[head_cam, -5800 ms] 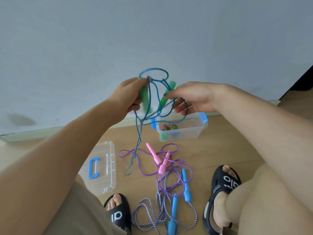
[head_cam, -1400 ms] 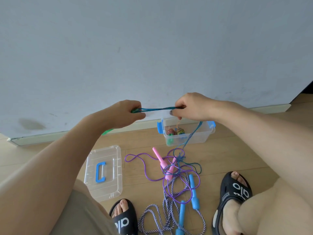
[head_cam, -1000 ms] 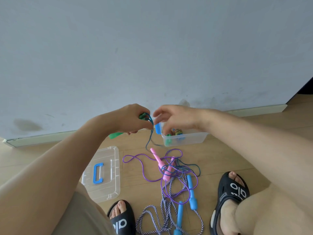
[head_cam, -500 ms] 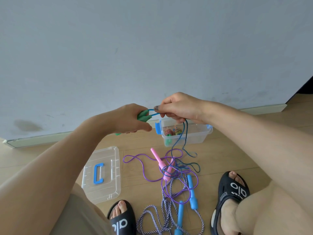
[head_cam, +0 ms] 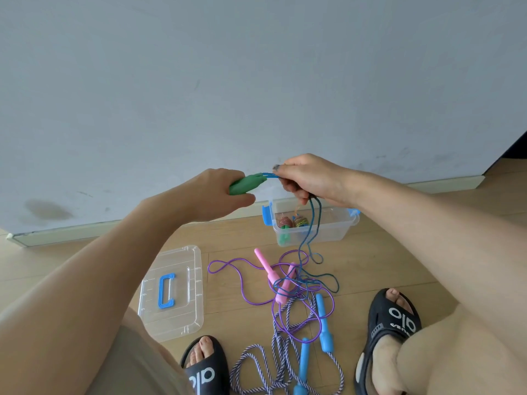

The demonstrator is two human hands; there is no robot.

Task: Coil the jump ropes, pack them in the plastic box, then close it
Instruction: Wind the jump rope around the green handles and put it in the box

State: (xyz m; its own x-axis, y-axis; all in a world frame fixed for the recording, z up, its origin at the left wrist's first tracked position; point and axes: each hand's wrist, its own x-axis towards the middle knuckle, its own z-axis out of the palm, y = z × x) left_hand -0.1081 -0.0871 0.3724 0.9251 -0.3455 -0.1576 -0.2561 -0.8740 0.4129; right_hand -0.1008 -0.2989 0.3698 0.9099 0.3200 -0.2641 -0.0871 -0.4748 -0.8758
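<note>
My left hand [head_cam: 216, 192] grips the green handles [head_cam: 246, 183] of a jump rope held up in front of the wall. My right hand [head_cam: 306, 176] pinches that rope's blue cord [head_cam: 310, 223] close to the handles; the cord hangs down past the box to the floor. The clear plastic box [head_cam: 342, 228] with blue latches stands open by the wall, with small items inside. On the floor lie a purple rope with pink handles [head_cam: 269, 270] and a striped rope with blue handles [head_cam: 322, 323], tangled together.
The clear lid [head_cam: 188, 317] with a blue handle lies flat on the wooden floor at the left. My feet in black sandals [head_cam: 392, 320] flank the rope pile. A grey wall and skirting board run behind the box.
My hands have stayed close together at the handles. My right hand has shifted its pinch along the blue cord, and more cord hangs in a straight line below it.
</note>
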